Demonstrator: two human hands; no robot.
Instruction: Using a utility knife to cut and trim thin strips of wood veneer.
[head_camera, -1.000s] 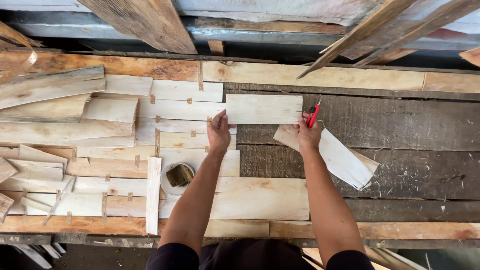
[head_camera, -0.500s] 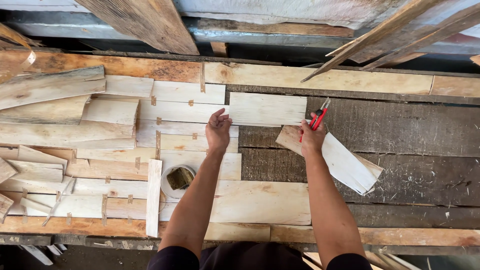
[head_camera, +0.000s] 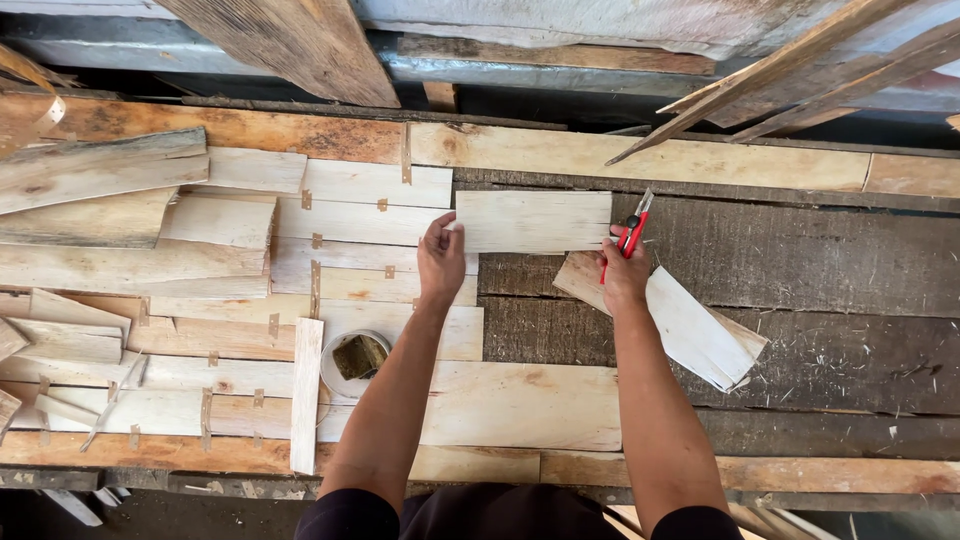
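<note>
Veneer sheet (head_camera: 533, 221): thin, light, brittle-looking; pinched at left edge by left hand (head_camera: 441, 258), steadied by right hand (head_camera: 624, 280) clamped on red cutter (head_camera: 630, 232).

A rough plank table (head_camera: 820, 260) carries taped veneer sheets (head_camera: 360, 215) across its left half, a small bowl (head_camera: 352, 362) near the front edge.
</note>
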